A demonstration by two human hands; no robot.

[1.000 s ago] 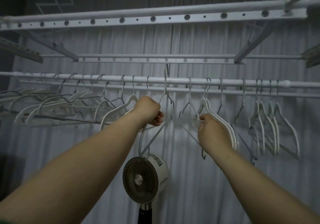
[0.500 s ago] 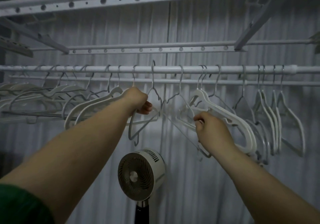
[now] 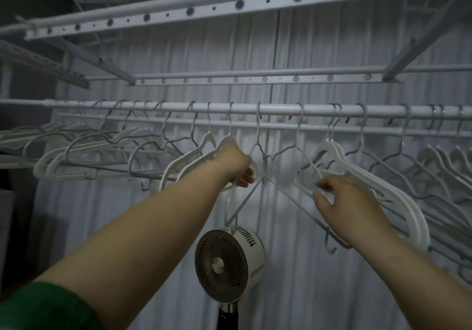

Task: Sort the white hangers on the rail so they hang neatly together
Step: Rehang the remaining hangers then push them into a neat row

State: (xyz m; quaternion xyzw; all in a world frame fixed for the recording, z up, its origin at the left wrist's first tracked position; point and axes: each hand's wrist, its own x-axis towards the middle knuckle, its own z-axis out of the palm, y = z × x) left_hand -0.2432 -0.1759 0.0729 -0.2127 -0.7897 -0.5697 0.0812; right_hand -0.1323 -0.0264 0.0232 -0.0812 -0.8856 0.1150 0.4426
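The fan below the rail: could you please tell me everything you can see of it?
The fan is round, with a white, plastic-looking housing, a dark spiral grille, a pale hub and vent slots on top. It sits on a dark pole with a metallic collar, turned leftward, before the curtain. Whether it spins is unclear.

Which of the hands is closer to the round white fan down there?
Left. The left hand, gripping a thin grey wire hanger, is straight above the round white fan. The right hand, holding a thick white plastic hanger, is higher and off to the fan's right.
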